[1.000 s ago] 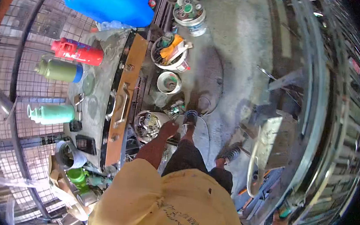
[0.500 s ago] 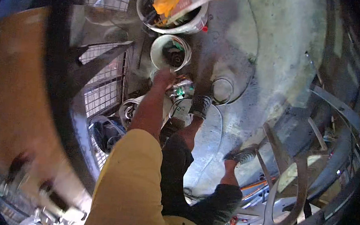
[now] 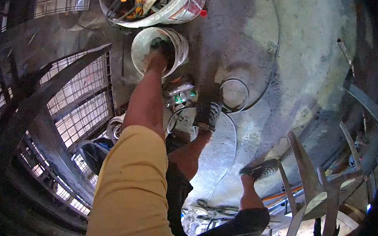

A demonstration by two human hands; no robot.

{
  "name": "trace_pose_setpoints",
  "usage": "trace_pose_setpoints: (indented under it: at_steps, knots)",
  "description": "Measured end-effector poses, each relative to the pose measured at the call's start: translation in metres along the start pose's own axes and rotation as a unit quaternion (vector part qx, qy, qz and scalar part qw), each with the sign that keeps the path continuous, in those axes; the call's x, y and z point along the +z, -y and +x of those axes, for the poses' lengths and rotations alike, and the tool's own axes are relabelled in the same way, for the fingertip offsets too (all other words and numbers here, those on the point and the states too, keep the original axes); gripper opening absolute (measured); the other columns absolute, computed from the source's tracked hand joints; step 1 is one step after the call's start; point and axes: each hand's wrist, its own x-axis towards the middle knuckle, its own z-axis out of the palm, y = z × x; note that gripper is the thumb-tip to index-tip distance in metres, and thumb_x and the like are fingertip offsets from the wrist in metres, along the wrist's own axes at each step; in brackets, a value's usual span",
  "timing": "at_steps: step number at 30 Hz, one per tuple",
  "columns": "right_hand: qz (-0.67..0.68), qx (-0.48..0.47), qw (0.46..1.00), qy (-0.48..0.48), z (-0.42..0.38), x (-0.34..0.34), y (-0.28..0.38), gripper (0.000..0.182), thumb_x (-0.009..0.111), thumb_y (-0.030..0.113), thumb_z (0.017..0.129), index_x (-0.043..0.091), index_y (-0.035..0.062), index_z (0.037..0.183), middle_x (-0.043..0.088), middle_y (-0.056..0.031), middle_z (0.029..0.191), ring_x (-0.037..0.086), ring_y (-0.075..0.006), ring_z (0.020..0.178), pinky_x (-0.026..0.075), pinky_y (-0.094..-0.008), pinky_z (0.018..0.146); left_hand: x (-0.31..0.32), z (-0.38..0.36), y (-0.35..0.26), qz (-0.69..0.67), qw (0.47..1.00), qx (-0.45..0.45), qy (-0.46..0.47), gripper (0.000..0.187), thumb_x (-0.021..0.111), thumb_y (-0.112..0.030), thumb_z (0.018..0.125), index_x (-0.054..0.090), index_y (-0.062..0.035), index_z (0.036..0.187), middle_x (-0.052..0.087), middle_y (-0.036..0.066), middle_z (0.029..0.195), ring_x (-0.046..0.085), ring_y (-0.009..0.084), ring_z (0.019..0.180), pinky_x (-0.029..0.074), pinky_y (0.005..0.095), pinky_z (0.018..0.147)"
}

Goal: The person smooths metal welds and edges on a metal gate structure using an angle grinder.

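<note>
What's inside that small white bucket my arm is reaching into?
Inside the small white bucket, your left hand is down by something dark. Hand and shadow hide the bottom, so what else lies there, or whether you're holding anything, can't be seen.

The mottled grey floor (image 3: 245,37) bears your two shoes (image 3: 261,169). Ahead of you stand a large bucket (image 3: 186,10) and, just beside it, a smaller white bucket (image 3: 181,47). Near your left foot lie a looped cable (image 3: 275,58) and, probably, a crumpled plastic bottle (image 3: 181,97).
</note>
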Motion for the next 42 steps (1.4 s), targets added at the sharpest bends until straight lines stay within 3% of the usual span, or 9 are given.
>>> trace_pose_setpoints:
  at_steps: [5,8,14,17,18,22,27,31,42]
  knots:
    - [0.009,-0.001,1.000,-0.017,-0.010,-0.035,-0.016,0.093,0.082,0.048,0.070,0.047,0.0050,0.145,0.061,-0.0230,0.132,0.061,-0.0376,0.119,0.050,-0.0467,0.100,-0.065,-0.095,0.009,-0.231,0.951,-0.175,-0.107,0.039,0.066,-0.034,0.089,0.069,-0.0144,0.122,0.072,0.013,0.107,0.070,0.0323,0.102,0.054,0.0467,0.086]
    - [0.017,0.009,0.999,-0.038,-0.032,-0.070,-0.036,0.094,0.082,0.050,0.070,0.047,0.0056,0.145,0.061,-0.0229,0.132,0.061,-0.0378,0.119,0.050,-0.0471,0.099,-0.067,-0.145,0.018,-0.602,0.767,-0.083,-0.208,0.038,0.071,-0.034,0.088,0.070,-0.0053,0.114,0.072,0.010,0.088,0.070,0.0225,0.083,0.053,0.0422,0.077]
    - [0.016,0.109,0.988,-0.108,-0.098,-0.176,-0.135,0.096,0.081,0.053,0.069,0.047,0.0068,0.146,0.062,-0.0228,0.133,0.061,-0.0381,0.119,0.051,-0.0479,0.099,-0.284,-0.384,-0.078,-0.842,0.537,-0.009,0.058,0.035,0.069,-0.023,0.095,0.065,0.0026,0.117,0.069,0.008,0.106,0.068,0.0166,0.088,0.054,0.0307,0.072]
    - [0.013,0.209,0.971,-0.117,-0.143,-0.219,-0.202,0.097,0.081,0.054,0.069,0.046,0.0074,0.146,0.062,-0.0227,0.133,0.062,-0.0382,0.119,0.051,-0.0484,0.098,-0.360,-0.484,-0.128,-0.839,0.521,0.119,0.102,0.037,0.071,-0.032,0.094,0.065,0.0000,0.111,0.069,0.005,0.095,0.066,0.0153,0.079,0.056,0.0313,0.070]
    - [0.012,0.235,0.966,-0.105,-0.156,-0.229,-0.215,0.097,0.081,0.055,0.069,0.046,0.0076,0.146,0.062,-0.0227,0.133,0.062,-0.0383,0.119,0.051,-0.0485,0.098,-0.381,-0.507,-0.136,-0.668,0.680,0.298,-0.046,0.036,0.070,-0.030,0.094,0.065,0.0009,0.112,0.070,0.006,0.096,0.067,0.0161,0.082,0.057,0.0331,0.073]
    - [0.062,0.247,0.958,-0.131,-0.215,-0.251,-0.201,0.096,0.082,0.058,0.065,0.049,0.0149,0.145,0.065,-0.0220,0.127,0.064,-0.0375,0.116,0.053,-0.0468,0.096,-0.491,-0.655,-0.187,-0.688,0.589,0.375,0.198,0.035,0.071,-0.024,0.091,0.066,0.0014,0.114,0.071,0.009,0.099,0.066,0.0159,0.092,0.053,0.0307,0.084]
    - [0.079,0.124,0.979,-0.140,-0.226,-0.263,-0.221,0.073,0.086,0.050,0.065,0.059,0.0126,0.121,0.070,-0.0147,0.116,0.064,-0.0349,0.113,0.050,-0.0465,0.095,-0.502,-0.840,-0.258,-0.560,0.547,0.592,0.192,0.027,0.070,-0.012,0.091,0.064,0.0010,0.114,0.066,0.004,0.106,0.061,0.0101,0.094,0.050,0.0269,0.084]
    - [0.098,0.080,0.974,-0.186,-0.215,-0.254,-0.239,0.059,0.082,0.045,0.068,0.063,0.0144,0.115,0.071,-0.0080,0.111,0.062,-0.0284,0.113,0.044,-0.0468,0.097,-0.465,-0.957,-0.317,-0.544,0.459,0.625,0.323,0.030,0.065,-0.003,0.095,0.057,0.0035,0.123,0.067,0.007,0.110,0.062,0.0115,0.098,0.049,0.0262,0.087]
    - [0.154,0.009,0.971,-0.184,-0.210,-0.245,-0.253,0.057,0.082,0.040,0.067,0.061,0.0126,0.112,0.068,-0.0101,0.104,0.061,-0.0292,0.105,0.042,-0.0449,0.089,-0.422,-0.997,-0.369,-0.456,0.588,0.603,0.286,0.040,0.066,-0.003,0.093,0.052,0.0032,0.131,0.061,-0.001,0.089,0.056,0.0054,0.079,0.047,0.0214,0.074]
